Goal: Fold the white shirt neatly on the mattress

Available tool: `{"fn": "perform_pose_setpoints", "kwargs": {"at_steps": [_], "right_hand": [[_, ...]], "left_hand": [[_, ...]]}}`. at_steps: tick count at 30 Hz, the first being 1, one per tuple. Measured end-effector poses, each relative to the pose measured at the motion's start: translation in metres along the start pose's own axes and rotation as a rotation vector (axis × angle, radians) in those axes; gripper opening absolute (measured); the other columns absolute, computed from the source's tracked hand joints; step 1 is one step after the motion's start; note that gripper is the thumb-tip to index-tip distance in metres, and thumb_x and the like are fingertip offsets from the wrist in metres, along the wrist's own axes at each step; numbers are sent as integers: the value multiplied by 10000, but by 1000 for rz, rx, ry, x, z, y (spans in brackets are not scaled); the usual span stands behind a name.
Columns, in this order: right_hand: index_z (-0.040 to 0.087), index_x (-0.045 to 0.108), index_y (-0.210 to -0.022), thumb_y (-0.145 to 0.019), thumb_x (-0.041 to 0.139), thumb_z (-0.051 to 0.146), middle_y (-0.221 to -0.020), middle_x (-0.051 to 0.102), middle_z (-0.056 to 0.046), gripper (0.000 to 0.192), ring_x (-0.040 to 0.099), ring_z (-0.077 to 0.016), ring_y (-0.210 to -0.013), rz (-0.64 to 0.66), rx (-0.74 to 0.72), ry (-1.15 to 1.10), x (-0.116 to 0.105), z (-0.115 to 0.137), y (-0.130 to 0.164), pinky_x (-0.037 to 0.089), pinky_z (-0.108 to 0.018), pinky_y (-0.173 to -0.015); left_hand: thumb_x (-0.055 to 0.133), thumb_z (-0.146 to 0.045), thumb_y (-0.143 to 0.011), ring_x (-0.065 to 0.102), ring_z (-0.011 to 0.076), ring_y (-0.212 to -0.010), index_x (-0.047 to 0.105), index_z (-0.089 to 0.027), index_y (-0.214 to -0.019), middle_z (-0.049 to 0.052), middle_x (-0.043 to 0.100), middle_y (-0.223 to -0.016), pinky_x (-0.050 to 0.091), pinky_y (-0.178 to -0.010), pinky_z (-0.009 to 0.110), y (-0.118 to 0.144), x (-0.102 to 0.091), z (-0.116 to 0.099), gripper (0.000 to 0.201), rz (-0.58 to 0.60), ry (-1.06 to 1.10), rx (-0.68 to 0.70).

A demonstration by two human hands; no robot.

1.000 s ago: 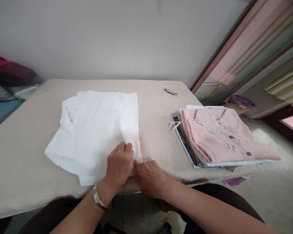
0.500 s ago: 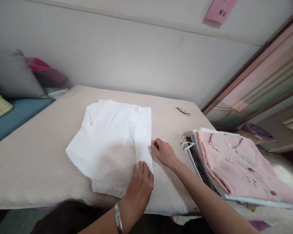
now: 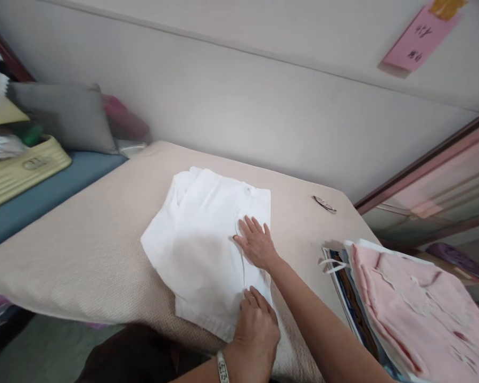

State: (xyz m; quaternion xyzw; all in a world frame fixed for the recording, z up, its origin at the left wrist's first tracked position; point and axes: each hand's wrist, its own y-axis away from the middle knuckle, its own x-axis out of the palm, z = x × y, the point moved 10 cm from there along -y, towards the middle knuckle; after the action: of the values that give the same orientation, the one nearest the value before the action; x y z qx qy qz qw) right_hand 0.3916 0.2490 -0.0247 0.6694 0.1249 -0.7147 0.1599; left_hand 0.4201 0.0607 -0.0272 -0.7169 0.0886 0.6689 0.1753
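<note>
A white shirt (image 3: 207,239) lies on the cloth-covered bed, its right side folded over in a narrow strip. My right hand (image 3: 257,242) rests flat on that strip, fingers spread, near the shirt's right edge. Closer to me, my left hand (image 3: 257,327), with a silver bracelet (image 3: 222,367) at the wrist, has its fingers curled at the strip's lower end. Its fingertips press together on the fabric there. The underside of the shirt is hidden.
To the right is a stack of folded clothes with a pink garment (image 3: 427,303) on top. Eyeglasses (image 3: 324,204) lie toward the back of the bed cover (image 3: 115,229). A grey pillow (image 3: 66,114) and a yellow basket (image 3: 35,165) stand at left, against the wall (image 3: 223,106).
My right hand has moved from beside the shirt's right edge onto the folded strip and flattened there. My left fingers have curled more at the lower end. The view has shifted left.
</note>
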Motion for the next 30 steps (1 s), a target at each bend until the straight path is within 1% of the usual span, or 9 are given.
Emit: {"fn": "perform_pose_setpoints", "kwargs": {"at_steps": [5,8,9,13,15,17,21,25,30], "right_hand": [[162,190,-1615,-1013,240,667,-1686,78,-121,787,58,-287,-1547,-41,68,5,21,0,-28,75,-515,-1224],[160,178,-1617,-1010,240,669,-1688,66,-115,794,43,-291,-1548,-52,59,8,34,-2,-31,59,-522,-1226],[161,177,-1617,-1011,248,664,-1688,69,-114,790,44,-291,-1547,-44,60,12,36,-3,-30,62,-526,-1225],[158,273,-1586,-1012,318,627,-1664,188,-153,742,138,-311,-1530,-35,77,49,22,3,-30,92,-555,-1208],[136,464,-1468,-1004,382,598,-1553,397,-209,660,283,-344,-1472,-25,123,19,6,12,-41,98,-577,-1192],[119,593,-1296,-992,432,578,-1368,560,-235,573,434,-363,-1365,3,202,-63,-10,25,-65,177,-573,-1163],[119,561,-1265,-987,427,578,-1240,621,-218,553,605,-308,-1170,43,280,-209,-28,71,-147,450,-426,-965],[65,492,-1321,-926,509,611,-1192,634,-239,673,631,-311,-1128,58,344,-314,-23,118,-225,500,-394,-897],[32,546,-1267,-792,703,322,-1161,644,-254,579,632,-334,-1138,72,395,-389,-1,147,-271,508,-402,-918]], "left_hand": [[597,-83,-835,639,411,-1120,707,-1,-1162,341,629,-1233,523,-860,517,-8,10,3,355,141,117,-9],[611,-216,-878,690,305,-897,732,-144,-982,176,724,-957,530,-735,411,-14,-17,44,175,261,399,132],[581,-267,-912,691,273,-841,712,-178,-980,132,724,-939,519,-716,386,-17,-30,80,173,273,453,45],[368,-358,-1007,682,296,-916,620,-145,-1120,188,687,-1055,484,-736,382,17,-77,285,349,222,222,-720],[391,-474,-985,671,333,-993,604,-136,-1106,200,685,-1071,484,-770,397,43,-80,348,417,255,217,-909],[431,-526,-949,658,344,-1054,609,-142,-1093,198,685,-1124,487,-806,399,59,-69,381,447,280,299,-978],[475,-490,-913,617,355,-1159,618,-150,-1125,189,664,-1224,489,-863,409,57,-51,401,426,217,403,-1017],[524,-305,-869,637,347,-1122,630,-147,-1096,195,665,-1206,497,-839,407,37,-44,400,297,238,417,-1028],[523,-122,-784,665,334,-986,608,-141,-1010,180,678,-1060,476,-748,389,9,-59,387,242,218,418,-954]]}}
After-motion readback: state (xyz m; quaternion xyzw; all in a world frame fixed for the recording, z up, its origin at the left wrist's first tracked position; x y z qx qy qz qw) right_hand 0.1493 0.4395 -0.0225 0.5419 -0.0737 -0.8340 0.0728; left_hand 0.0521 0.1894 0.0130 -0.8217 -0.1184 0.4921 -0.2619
